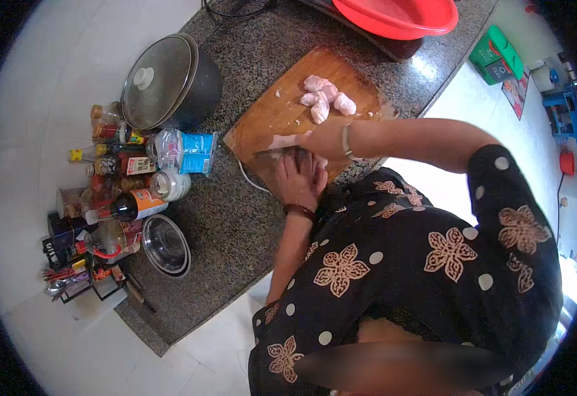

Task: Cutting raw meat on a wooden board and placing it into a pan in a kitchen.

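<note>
On the wooden cutting board (pixel 263 109) lie several pieces of pale raw meat (pixel 320 106), which looks like chicken. My right hand (pixel 318 141), with a bracelet at the wrist, is closed around a knife; its blade (pixel 271 152) points left over the board. Just below the blade, my left hand (pixel 296 178), wearing a dark red bracelet, presses on more pale meat at the board's lower edge. Part of that meat shows above the blade, and the rest is mostly hidden by my fingers. The knife's handle is hidden in my right hand.
A lidded dark pot (pixel 196 89) stands upper left on the granite counter (pixel 229 222). Below it are several sauce bottles (pixel 137 204), a blue and clear packet (pixel 196 153), a glass jar (pixel 172 184) and a metal bowl (pixel 167 245). A red plastic basin (pixel 402 20) sits at the top.
</note>
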`<action>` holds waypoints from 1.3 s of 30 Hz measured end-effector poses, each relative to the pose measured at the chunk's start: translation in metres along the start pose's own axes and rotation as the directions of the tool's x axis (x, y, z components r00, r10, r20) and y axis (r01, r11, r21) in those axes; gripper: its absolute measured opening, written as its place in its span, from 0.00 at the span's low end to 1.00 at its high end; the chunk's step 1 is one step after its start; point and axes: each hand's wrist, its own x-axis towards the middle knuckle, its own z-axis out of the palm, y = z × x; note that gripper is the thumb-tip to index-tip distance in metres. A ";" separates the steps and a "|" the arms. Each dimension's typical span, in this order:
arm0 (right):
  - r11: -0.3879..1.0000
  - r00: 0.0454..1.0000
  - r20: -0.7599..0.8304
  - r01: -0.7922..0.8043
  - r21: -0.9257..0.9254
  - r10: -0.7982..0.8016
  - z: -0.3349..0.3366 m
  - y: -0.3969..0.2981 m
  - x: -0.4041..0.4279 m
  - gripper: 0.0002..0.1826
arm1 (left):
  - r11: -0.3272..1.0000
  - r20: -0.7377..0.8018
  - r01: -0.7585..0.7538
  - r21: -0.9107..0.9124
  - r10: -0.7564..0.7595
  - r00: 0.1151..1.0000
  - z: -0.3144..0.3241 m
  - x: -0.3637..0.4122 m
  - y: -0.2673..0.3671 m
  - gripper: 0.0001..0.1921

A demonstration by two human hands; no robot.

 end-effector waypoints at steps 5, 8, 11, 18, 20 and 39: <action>0.968 0.949 -0.227 0.240 0.077 -0.217 0.022 0.028 0.000 0.26 | 0.998 0.023 0.038 -0.044 -0.037 0.999 0.000 0.002 0.001 0.24; 0.913 0.867 -0.433 0.358 0.195 -0.247 0.039 0.020 0.018 0.29 | 0.997 0.059 0.075 -0.036 -0.072 0.996 -0.006 0.004 0.009 0.23; 0.927 0.990 -0.141 0.055 0.370 -0.002 0.047 0.012 0.046 0.28 | 0.995 -0.039 0.025 -0.098 -0.029 0.999 -0.001 0.006 0.006 0.21; 0.969 0.998 0.047 0.025 0.244 -0.038 -0.011 -0.003 -0.019 0.31 | 0.996 0.020 0.006 -0.084 -0.004 1.000 -0.001 0.000 0.004 0.23; 0.977 0.999 0.051 -0.011 0.211 0.000 0.001 -0.003 -0.009 0.34 | 0.982 0.016 -0.011 -0.188 0.014 1.000 0.001 0.005 0.010 0.22; 0.976 0.964 -0.152 -0.213 0.054 0.218 0.060 0.065 -0.106 0.12 | 0.982 -0.223 -0.001 -0.190 -0.042 0.974 -0.009 -0.003 0.002 0.10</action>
